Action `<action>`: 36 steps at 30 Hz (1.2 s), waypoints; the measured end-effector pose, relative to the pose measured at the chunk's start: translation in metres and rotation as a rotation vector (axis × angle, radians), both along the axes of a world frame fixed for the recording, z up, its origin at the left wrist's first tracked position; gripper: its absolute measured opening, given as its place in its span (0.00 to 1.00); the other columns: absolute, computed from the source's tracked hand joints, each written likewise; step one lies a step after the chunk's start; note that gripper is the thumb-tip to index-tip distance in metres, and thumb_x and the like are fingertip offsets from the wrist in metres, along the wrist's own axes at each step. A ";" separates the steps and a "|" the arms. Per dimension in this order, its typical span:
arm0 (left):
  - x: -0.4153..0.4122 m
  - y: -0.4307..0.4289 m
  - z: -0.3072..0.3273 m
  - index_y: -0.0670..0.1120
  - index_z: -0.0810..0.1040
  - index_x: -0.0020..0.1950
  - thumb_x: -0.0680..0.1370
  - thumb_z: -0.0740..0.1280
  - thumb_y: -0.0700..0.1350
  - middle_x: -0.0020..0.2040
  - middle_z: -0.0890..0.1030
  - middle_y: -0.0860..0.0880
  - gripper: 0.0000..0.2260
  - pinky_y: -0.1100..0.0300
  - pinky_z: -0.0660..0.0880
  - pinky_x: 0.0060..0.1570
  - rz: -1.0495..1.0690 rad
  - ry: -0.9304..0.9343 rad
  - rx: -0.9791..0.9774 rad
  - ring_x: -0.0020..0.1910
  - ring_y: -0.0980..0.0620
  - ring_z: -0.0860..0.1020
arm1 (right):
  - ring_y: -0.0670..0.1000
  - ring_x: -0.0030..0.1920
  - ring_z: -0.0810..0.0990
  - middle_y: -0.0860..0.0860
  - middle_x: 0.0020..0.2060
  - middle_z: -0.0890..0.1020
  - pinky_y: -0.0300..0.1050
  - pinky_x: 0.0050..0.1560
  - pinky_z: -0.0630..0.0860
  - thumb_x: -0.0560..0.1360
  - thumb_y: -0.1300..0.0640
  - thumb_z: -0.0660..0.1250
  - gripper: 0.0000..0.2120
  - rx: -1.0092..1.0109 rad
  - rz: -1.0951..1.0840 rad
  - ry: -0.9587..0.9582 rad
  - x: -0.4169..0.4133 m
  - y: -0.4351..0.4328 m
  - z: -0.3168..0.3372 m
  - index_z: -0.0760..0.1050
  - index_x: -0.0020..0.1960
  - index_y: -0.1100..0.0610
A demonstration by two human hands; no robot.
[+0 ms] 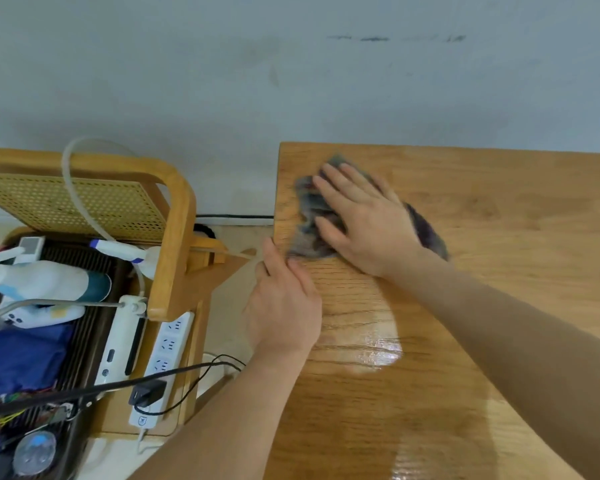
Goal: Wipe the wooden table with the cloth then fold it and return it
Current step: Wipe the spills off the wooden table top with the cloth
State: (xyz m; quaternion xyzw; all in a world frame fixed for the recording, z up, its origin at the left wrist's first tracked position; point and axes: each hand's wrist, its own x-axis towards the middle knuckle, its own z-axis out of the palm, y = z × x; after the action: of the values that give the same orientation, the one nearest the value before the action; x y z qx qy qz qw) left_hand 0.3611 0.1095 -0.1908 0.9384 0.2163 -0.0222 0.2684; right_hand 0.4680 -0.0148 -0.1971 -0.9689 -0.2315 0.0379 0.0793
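A grey, mottled cloth (pixel 310 216) lies bunched near the far left corner of the wooden table (pixel 499 271). My right hand (pixel 364 220) presses flat on the cloth with its fingers spread and straight. My left hand (pixel 284 299) rests on the table's left edge just in front of the cloth, with its fingers extended and the fingertips touching the cloth's near edge. Part of the cloth shows behind my right wrist. The image is motion-blurred around both hands. A wet, shiny patch (pixel 378 351) glistens on the table in front of the hands.
Left of the table stands a wooden chair (pixel 177 237) with a cane back. Its seat holds a spray bottle (pixel 45 282), a white power strip (pixel 163 358) with a black plug, cables and a blue cloth (pixel 21 358). A pale wall (pixel 291 81) rises behind.
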 end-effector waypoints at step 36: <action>0.003 -0.004 0.007 0.45 0.57 0.74 0.83 0.47 0.49 0.60 0.75 0.41 0.20 0.56 0.62 0.35 0.028 0.086 -0.033 0.48 0.40 0.77 | 0.54 0.77 0.55 0.54 0.77 0.60 0.55 0.76 0.52 0.78 0.52 0.51 0.28 0.046 -0.553 -0.014 0.020 -0.050 0.000 0.58 0.78 0.56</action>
State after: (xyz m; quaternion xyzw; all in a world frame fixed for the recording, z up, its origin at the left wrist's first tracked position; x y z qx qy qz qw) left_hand 0.3636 0.1058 -0.1836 0.9290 0.2403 -0.0622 0.2745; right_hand 0.4881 -0.0648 -0.1972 -0.9935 0.0404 0.0027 0.1067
